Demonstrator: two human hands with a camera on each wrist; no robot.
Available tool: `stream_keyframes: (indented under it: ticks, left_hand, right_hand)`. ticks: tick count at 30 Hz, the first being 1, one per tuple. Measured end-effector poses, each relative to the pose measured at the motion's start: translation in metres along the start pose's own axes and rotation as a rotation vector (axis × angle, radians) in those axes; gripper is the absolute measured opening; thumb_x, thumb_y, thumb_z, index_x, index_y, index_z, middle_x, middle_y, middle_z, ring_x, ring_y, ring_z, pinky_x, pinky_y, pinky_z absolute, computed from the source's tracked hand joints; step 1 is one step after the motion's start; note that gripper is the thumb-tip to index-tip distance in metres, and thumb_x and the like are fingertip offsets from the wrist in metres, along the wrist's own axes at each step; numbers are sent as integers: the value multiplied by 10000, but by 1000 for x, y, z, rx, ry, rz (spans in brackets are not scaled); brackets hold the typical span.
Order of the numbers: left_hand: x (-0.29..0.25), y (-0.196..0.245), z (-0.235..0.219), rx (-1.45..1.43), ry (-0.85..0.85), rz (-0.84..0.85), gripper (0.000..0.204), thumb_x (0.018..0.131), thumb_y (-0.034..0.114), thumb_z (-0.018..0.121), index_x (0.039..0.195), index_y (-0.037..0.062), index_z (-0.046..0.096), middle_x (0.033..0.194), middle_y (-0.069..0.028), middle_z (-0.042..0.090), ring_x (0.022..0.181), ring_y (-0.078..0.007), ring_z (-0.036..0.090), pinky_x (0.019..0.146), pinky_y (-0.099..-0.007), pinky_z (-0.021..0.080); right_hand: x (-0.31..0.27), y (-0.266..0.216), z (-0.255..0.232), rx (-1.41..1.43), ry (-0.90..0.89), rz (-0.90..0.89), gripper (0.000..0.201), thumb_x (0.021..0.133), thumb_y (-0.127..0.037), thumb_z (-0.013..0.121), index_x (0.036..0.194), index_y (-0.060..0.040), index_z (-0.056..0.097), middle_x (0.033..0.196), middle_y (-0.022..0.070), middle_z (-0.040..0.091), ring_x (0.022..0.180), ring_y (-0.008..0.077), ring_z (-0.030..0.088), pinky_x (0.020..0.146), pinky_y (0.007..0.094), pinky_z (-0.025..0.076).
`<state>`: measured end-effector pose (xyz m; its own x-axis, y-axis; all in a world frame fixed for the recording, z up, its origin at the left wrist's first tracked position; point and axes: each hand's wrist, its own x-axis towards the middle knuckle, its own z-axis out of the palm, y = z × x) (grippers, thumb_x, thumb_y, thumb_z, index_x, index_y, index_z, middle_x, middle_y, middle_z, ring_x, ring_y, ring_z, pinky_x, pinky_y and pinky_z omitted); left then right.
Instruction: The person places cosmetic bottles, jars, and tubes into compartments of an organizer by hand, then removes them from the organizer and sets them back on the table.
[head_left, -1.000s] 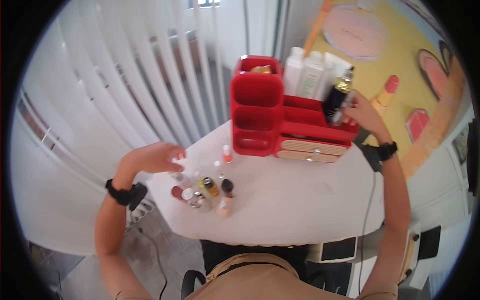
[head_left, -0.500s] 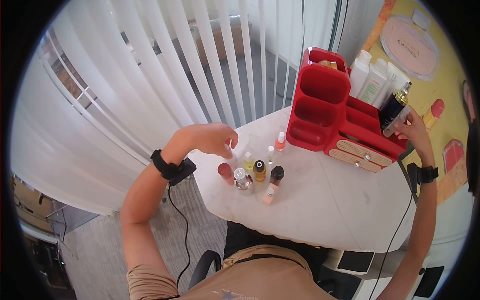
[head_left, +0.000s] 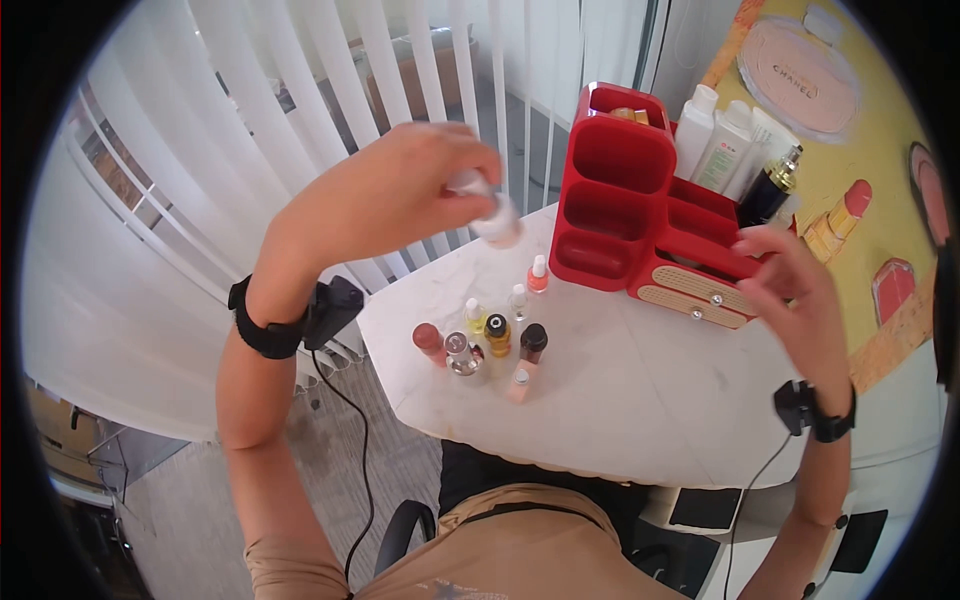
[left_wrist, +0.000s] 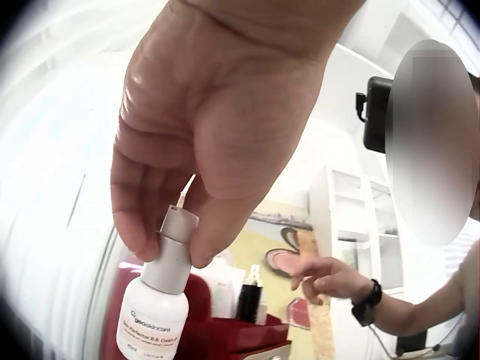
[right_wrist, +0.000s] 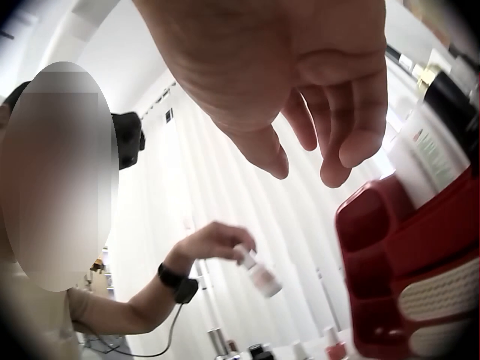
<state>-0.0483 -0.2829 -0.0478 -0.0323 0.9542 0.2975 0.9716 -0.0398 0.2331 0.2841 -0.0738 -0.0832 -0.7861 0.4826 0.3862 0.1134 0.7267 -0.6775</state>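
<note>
My left hand [head_left: 385, 195] pinches a white pump bottle [left_wrist: 154, 319] by its grey pump top, fingers on one side and thumb on the other. The bottle is raised above the table, tilted, and its label reads B.B. Cream. To the right, my right hand [head_left: 800, 300] holds nothing, fingers loosely spread by the front right corner of a red cosmetics organizer [head_left: 655, 212]. In that organizer stand white bottles [head_left: 722, 155] and a dark bottle with a gold collar [head_left: 765, 195]. Three compartments on its left side show bare red insides.
Several small bottles stand on the white table [head_left: 620, 400], among them an amber bottle [head_left: 497, 338], a coral nail polish [head_left: 538, 276] and a silver-capped clear bottle [head_left: 463, 357]. White vertical blinds [head_left: 330, 60] hang behind. A cable [head_left: 365, 450] trails from the left wrist.
The left hand has lifted the pump bottle off the table, up and toward the organizer. My right hand has left the items beside the dark bottle and come nearer, its fingers loosened.
</note>
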Motion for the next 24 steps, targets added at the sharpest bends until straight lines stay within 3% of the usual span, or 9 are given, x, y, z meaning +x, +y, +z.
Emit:
stream_keyframes:
  ticks: [2, 5, 7, 10, 12, 15, 20, 22, 24]
  left_hand:
    - [11, 25, -2, -35, 50, 198, 154, 886, 104, 714, 992, -3, 684, 963, -127, 672, 781, -274, 640, 700, -353, 534]
    - [13, 38, 6, -109, 47, 282, 159, 884, 102, 719, 991, -9, 680, 976, -119, 679, 791, -265, 653, 701, -343, 554]
    - [9, 43, 0, -71, 22, 255, 157, 876, 93, 722, 989, -8, 680, 959, -113, 670, 802, -258, 662, 708, -341, 569]
    - [-7, 36, -18, -12, 4, 225, 156, 870, 92, 723, 985, -5, 681, 935, -106, 658, 786, -246, 650, 695, -334, 552]
    - [-21, 32, -29, 55, -10, 25, 159, 865, 91, 724, 984, -6, 681, 913, -102, 646, 757, -229, 624, 680, -330, 523]
    - [-38, 21, -32, 62, -22, -97, 159, 858, 89, 727, 979, -6, 686, 907, -99, 645, 732, -215, 598, 673, -330, 497]
    - [-57, 12, -33, 37, -48, -169, 167, 837, 82, 735, 966, -12, 686, 912, -104, 649, 731, -210, 596, 681, -331, 499]
    - [-54, 9, -29, -20, -45, -120, 173, 828, 80, 738, 962, -15, 684, 914, -107, 651, 734, -209, 599, 684, -330, 503]
    - [-52, 8, -25, -69, -52, -205, 180, 803, 53, 731, 959, -21, 680, 923, -110, 658, 751, -207, 609, 686, -328, 506]
  right_hand:
    - [6, -21, 26, -32, -145, -40, 398, 858, -20, 737, 1244, -49, 645, 1124, 52, 678, 793, 103, 637, 731, 250, 545]
    - [14, -33, 71, -72, -345, -115, 354, 853, -98, 771, 1190, -65, 665, 1087, 89, 666, 863, 178, 681, 709, 311, 564]
    - [16, -26, 111, -187, -307, -353, 322, 875, -183, 767, 1162, -69, 677, 1067, 105, 657, 908, 254, 690, 717, 364, 567]
    - [27, -32, 159, -210, -376, -376, 338, 908, -235, 728, 1189, -62, 660, 1087, 129, 657, 937, 315, 686, 744, 416, 561]
    - [37, -31, 188, -231, -506, -505, 328, 949, -260, 669, 1206, -66, 608, 1124, 157, 658, 914, 369, 677, 765, 460, 544]
    - [47, -28, 222, -53, -658, -367, 258, 956, -254, 651, 1125, -65, 600, 1087, 155, 662, 918, 362, 674, 772, 459, 529]
    - [43, -28, 226, 102, -698, -401, 221, 941, -175, 651, 1098, -28, 602, 999, 175, 685, 928, 380, 667, 810, 488, 512]
    - [40, -24, 199, 50, -646, -373, 223, 940, -172, 650, 1102, -26, 602, 989, 182, 690, 920, 382, 664, 819, 483, 507]
    - [37, -30, 159, 133, -570, -262, 278, 940, -206, 674, 1144, -30, 605, 994, 170, 677, 923, 358, 673, 795, 450, 512]
